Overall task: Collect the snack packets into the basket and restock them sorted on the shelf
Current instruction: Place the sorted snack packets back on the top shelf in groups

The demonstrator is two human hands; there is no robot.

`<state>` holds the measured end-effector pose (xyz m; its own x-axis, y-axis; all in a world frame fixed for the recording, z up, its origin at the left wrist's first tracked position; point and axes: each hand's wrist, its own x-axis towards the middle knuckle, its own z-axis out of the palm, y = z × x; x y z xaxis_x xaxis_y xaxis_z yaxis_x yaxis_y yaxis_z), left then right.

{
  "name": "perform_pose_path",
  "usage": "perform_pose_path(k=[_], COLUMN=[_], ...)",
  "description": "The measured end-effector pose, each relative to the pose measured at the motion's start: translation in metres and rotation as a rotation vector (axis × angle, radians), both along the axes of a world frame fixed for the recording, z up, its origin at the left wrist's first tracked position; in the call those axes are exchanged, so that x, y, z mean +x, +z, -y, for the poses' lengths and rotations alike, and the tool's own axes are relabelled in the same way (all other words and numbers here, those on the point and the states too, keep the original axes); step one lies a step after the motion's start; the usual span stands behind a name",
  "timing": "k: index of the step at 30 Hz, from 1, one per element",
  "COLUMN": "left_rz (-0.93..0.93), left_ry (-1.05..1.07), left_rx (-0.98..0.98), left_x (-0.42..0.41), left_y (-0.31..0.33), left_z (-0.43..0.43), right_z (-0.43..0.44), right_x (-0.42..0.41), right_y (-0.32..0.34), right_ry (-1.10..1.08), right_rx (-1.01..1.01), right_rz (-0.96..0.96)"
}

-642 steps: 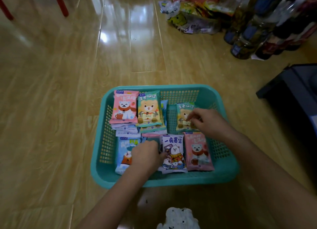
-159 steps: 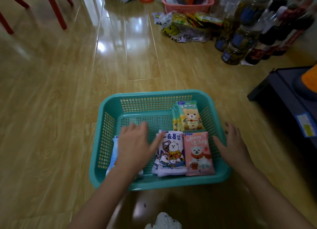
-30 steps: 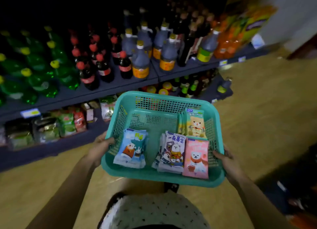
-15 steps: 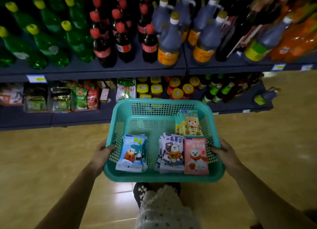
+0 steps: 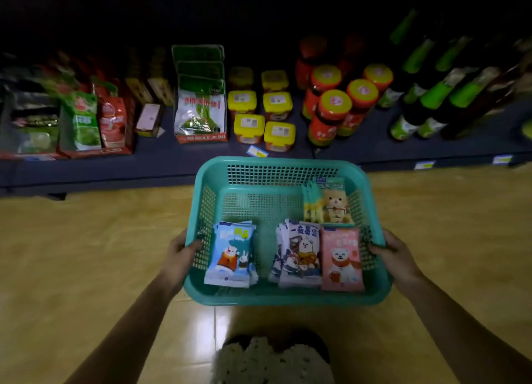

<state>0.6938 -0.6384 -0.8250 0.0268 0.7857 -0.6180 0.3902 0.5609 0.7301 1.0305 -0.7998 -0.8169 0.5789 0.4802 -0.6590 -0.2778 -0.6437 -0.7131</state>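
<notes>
Two hands carry the teal basket [image 5: 283, 164] level in front of the low shelf [image 5: 161, 159], one at each short side, which keeps the load balanced and the packets from sliding. The left hand [image 5: 180, 257] has its fingers curled around the left rim, thumb on the outer wall; the right hand [image 5: 395, 258] is clamped the same way on the right rim. Inside, the snack packets lie flat in separate stacks by design: a blue stack [image 5: 231, 255] at near left, a white stack [image 5: 299, 255] and a pink stack [image 5: 341, 259] side by side at near right, and a green-and-yellow stack [image 5: 329, 200] at far right, just beyond the pink one. Grouping them like this should make sorted restocking quicker. The basket hangs above the wooden floor [image 5: 86, 254], its far edge close to the shelf lip, just in front of the yellow-lidded tubs [image 5: 263, 115] and the red jars [image 5: 339, 107]. Collecting looks finished; shelving has not begun.
</notes>
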Motion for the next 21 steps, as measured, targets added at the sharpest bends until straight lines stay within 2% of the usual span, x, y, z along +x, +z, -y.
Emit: perform_pose_path(k=[6, 10, 14, 18, 21], left_rz=[0.015, 0.033, 0.082, 0.136, 0.101], left_ry=[-0.027, -0.078, -0.093, -0.083, -0.089], left_rx=[-0.002, 0.012, -0.011, 0.018, 0.011], left_x=[-0.001, -0.001, -0.001, 0.007, 0.011], left_y=[-0.136, -0.206, -0.254, -0.265, -0.268], left_z=[-0.001, -0.004, -0.002, -0.002, -0.006], right_z=[-0.004, -0.011, -0.017, -0.026, -0.039], right_x=[0.004, 0.007, 0.01, 0.014, 0.003], right_y=[-0.131, -0.194, -0.23, -0.237, -0.214], right_ry=[0.026, 0.034, 0.045, 0.102, 0.121], right_rx=[-0.011, -0.012, -0.053, -0.098, -0.101], right_rz=[0.023, 0.041, 0.077, 0.094, 0.447])
